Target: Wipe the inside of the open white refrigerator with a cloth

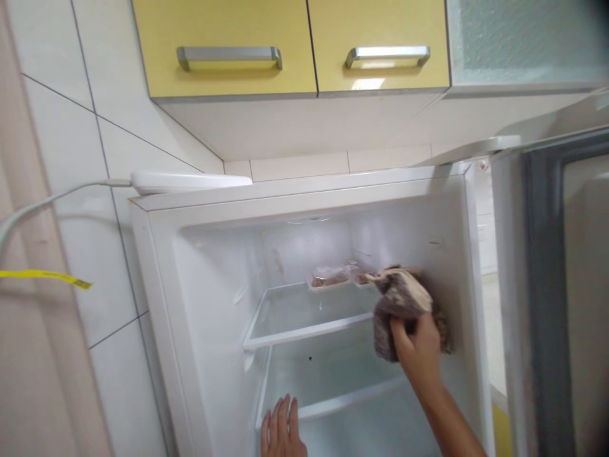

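Inside an open fridge (304,190), my right hand (421,349) grips a brown and cream cloth (402,298). The cloth hangs bunched by the right inner wall, above the right side of the upper glass shelf (295,308). Low in the view, my left hand (283,431) is open, fingers stretched out by the front edge of the lower glass shelf (328,374). Whether it touches that edge I cannot tell. At the back of the upper shelf sits a clear-wrapped tray of brownish food (328,276), with another pack partly hidden behind the cloth.
The fridge door (547,285) stands open on the right. Yellow cupboards (228,38) with metal handles hang above. A white flat device (185,183) with a cable lies on the fridge top. A small dark speck (310,358) shows on the lower shelf. Tiled wall (61,190) runs along the left.
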Tool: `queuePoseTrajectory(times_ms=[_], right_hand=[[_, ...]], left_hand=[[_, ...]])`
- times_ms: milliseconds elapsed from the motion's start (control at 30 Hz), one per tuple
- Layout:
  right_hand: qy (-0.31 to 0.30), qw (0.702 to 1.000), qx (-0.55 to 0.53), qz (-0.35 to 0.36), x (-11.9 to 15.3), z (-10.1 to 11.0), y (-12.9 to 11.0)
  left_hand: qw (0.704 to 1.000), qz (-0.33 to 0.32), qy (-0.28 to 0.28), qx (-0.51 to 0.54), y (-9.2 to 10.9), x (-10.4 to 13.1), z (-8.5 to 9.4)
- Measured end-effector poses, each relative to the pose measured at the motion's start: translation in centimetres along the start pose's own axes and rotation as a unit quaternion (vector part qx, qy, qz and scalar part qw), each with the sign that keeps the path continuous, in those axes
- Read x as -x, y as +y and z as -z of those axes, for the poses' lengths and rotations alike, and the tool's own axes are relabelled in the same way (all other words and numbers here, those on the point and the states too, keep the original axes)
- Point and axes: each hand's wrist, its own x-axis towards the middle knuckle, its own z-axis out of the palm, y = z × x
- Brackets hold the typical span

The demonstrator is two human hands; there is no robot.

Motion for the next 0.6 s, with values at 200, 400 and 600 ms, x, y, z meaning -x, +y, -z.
queuePoseTrajectory(times_ms=[200,400,600], right_hand=[[-0.355,0.919,0.168,0.040,-4.5,-4.8,-3.6],[-0.441,0.896,0.046,0.030,-2.2,-8.2,-9.4],[-0.473,0.868,-0.153,0.015,1.0,-9.9,-14.8]], left_hand=[[0.998,0.034,-0.047,0.038,0.1,0.2,0.3],[0.991,0.029,-0.109,0.066,0.3,-0.1,1.8],[0.989,0.032,-0.089,0.116,2.2,-3.8,5.8]])
